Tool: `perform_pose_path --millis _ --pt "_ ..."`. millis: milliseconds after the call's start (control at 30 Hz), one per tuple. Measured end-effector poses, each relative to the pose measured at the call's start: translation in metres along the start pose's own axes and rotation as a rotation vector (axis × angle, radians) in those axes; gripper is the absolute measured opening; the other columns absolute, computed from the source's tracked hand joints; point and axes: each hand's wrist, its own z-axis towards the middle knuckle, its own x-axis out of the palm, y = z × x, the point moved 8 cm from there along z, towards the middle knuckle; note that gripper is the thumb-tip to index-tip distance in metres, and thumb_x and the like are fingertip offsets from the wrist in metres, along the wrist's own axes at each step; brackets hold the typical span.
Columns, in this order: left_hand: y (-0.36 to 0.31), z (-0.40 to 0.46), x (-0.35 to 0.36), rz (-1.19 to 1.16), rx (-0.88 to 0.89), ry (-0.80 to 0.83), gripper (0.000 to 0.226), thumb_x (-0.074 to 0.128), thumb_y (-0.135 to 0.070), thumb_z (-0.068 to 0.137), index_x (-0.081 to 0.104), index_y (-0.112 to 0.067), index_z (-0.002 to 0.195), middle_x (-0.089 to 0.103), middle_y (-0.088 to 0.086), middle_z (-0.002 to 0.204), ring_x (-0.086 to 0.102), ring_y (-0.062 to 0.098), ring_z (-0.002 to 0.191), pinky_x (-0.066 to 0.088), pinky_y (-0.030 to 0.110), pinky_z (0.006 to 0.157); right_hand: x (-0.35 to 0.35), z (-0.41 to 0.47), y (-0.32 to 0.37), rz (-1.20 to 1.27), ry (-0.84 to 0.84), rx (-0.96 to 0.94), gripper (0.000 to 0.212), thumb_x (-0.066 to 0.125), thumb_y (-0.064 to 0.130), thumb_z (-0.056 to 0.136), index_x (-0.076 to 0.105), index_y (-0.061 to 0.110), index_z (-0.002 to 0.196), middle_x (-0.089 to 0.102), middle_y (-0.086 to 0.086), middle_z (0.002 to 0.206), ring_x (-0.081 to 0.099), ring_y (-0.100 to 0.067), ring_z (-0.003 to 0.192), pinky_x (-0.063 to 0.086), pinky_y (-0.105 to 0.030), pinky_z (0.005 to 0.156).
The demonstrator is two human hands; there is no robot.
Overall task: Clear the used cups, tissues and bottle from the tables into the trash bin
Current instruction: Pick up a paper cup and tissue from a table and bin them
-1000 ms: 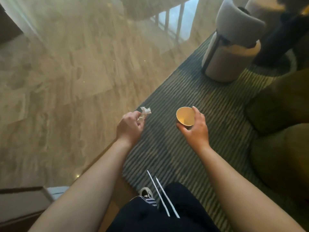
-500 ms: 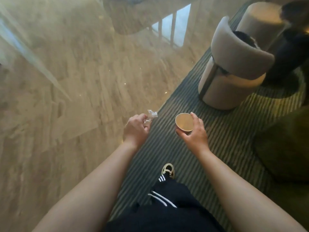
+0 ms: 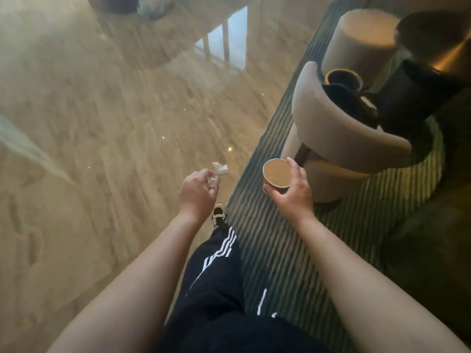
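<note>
Seen from the head cam, both bare forearms reach fwd over the floor. Left hand (image 3: 197, 191) has its grip pinched on a small crumpled white tissue (image 3: 218, 171), fingers curled round it w/ the paper poking out past the fingertips, held in the air above the glossy beige marble-look floor (image 3: 102, 123). Right hand (image 3: 293, 189) has its grip closed round a tan paper cup (image 3: 276, 173), thumb on the near side and fingers wrapped over the far rim; cup is upright, mouth facing up, inside looks brown, can't tell if anything's in it. Cup hangs over the edge of the dark green striped carpet (image 3: 293, 250), just in front of a round beige upholstered armchair (image 3: 339, 138) w/ a curved backrest. Something black lies on that chair's seat, too blurred to say what. Behind the chair, a beige cylindrical stool (image 3: 356, 39), and right of it a dark round pedestal tabletop (image 3: 433, 34) w/ a brassy glint. Below the arms: black track pants w/ white side stripes (image 3: 216, 276) and one black-and-cream sneaker (image 3: 219, 215) stepping at the carpet/floor border. Window reflection shows on the floor near the top centre. The two hands are apart, tissue left of the cup, both at about the same height in view.
</note>
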Motion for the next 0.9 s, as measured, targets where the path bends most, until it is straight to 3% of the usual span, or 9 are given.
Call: perform_pose_path --millis 367,500,633,800,900 --pt "-0.045 0.361 0.052 0.025 0.092 0.127 0.018 0.061 -0.028 0.088 0.066 -0.011 0.093 0.063 0.009 0.085 0.058 0.03 0.081 0.046 0.038 0.068 0.012 0.342 0.042 0.055 -0.159 0.122 0.082 0.073 0.035 0.081 0.028 0.019 0.147 0.041 -0.007 0.141 0.044 -0.021 0.127 0.034 -0.023 0.096" --pt "-0.091 0.467 0.081 0.018 0.145 0.171 0.018 0.061 -0.029 0.088 0.065 -0.011 0.091 0.063 0.009 0.083 0.057 0.031 0.08 0.042 0.036 0.065 -0.009 0.435 0.037 0.053 -0.234 0.165 0.083 0.074 0.032 0.08 0.027 0.019 0.147 0.039 -0.006 0.144 0.04 -0.019 0.131 0.035 -0.027 0.106" --pt "-0.143 0.571 0.131 0.007 0.216 0.202 0.019 0.061 -0.03 0.088 0.064 -0.011 0.088 0.062 0.009 0.082 0.056 0.03 0.08 0.043 0.036 0.065 -0.033 0.533 0.006 0.033 -0.354 0.208 0.082 0.076 0.031 0.078 0.031 0.015 0.145 0.041 -0.009 0.142 0.042 -0.023 0.13 0.038 -0.041 0.109" --pt "-0.223 0.706 0.221 0.059 0.338 0.253 0.019 0.06 -0.028 0.089 0.065 -0.011 0.093 0.062 0.009 0.086 0.056 0.03 0.081 0.038 0.033 0.063 -0.067 0.673 -0.063 0.053 -0.491 0.257 0.083 0.078 0.032 0.076 0.034 0.016 0.144 0.043 -0.008 0.138 0.045 -0.021 0.125 0.037 -0.025 0.097" --pt "-0.282 0.785 0.273 0.107 0.39 0.301 0.021 0.059 -0.029 0.089 0.065 -0.011 0.098 0.062 0.01 0.089 0.057 0.032 0.083 0.041 0.035 0.066 -0.092 0.75 -0.102 0.095 -0.528 0.33 0.082 0.076 0.035 0.077 0.03 0.021 0.144 0.041 -0.003 0.139 0.045 -0.016 0.123 0.039 -0.025 0.094"
